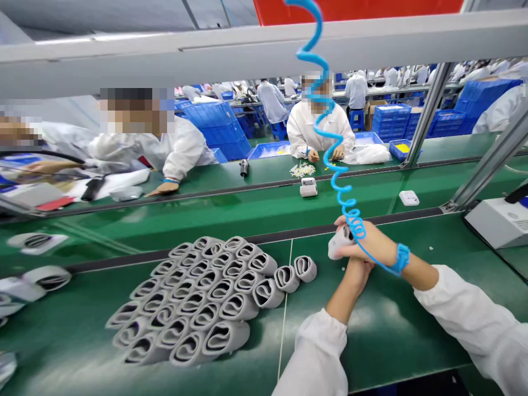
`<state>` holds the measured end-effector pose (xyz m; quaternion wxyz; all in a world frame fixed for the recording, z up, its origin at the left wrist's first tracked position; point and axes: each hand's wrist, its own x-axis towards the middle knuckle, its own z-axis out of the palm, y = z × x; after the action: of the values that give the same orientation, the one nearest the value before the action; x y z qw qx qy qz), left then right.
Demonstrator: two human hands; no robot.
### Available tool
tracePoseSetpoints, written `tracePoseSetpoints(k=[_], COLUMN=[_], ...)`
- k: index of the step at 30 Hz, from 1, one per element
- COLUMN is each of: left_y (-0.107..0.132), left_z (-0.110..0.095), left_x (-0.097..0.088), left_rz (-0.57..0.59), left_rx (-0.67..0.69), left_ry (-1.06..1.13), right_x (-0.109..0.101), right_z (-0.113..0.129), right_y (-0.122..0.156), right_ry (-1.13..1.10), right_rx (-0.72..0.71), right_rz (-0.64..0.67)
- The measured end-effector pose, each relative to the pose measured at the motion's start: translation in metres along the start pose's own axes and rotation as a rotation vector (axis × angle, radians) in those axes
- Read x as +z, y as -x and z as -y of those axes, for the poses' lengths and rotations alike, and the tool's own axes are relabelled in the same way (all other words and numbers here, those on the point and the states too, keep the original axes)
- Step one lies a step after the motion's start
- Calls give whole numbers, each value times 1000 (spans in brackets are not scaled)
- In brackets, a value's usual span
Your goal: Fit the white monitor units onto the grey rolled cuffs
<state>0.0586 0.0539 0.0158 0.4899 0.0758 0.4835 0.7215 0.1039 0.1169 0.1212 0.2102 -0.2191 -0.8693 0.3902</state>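
My right hand point(373, 242) is closed around a small white rounded device point(337, 243) with a dark area on its upper right side. A blue wrist strap point(402, 258) sits on my right wrist, and a coiled blue cord point(338, 179) hangs down in front of that hand. My left hand point(359, 269) is tucked under the right one, its fingers mostly hidden, so its grip does not show. Left of my hands, many rolled grey cuffs point(220, 289) stand close together on the green bench point(396, 341). Two single cuffs point(305, 268) trail off the group's right end.
Beyond the bench edge runs a green belt point(247, 198) carrying a white device with a cuff point(308, 187) and a flat white part point(409, 198). Metal posts point(429, 113) and a white box point(501, 223) stand at right. Co-workers point(319, 129) in white sit opposite.
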Motion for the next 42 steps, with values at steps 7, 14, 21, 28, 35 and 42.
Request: tracePoseSetpoints(k=[7,14,21,28,35,42], left_y=[-8,-11,-20,-18,-16,-23], left_z=[-22,-25,-23,-17,-20,-14], left_x=[-17,-23,-30,-33,-36,-43], left_rz=[333,300,262,197,138,155], left_rx=[-27,132,165,281,335,310], left_ry=[141,91,73,10,-60,-154], right_x=[-66,-26,-4,-7,-12,-10], right_z=[-55,-124,-127,-136,-126,-123], right_y=[22,36,41,44,43,43], right_ry=[-665,-942,-1086,-1176,-1203,-1126], right_rx=[154,320,301,272,263,244], right_rz=[-61,-139,-37,78,221,183])
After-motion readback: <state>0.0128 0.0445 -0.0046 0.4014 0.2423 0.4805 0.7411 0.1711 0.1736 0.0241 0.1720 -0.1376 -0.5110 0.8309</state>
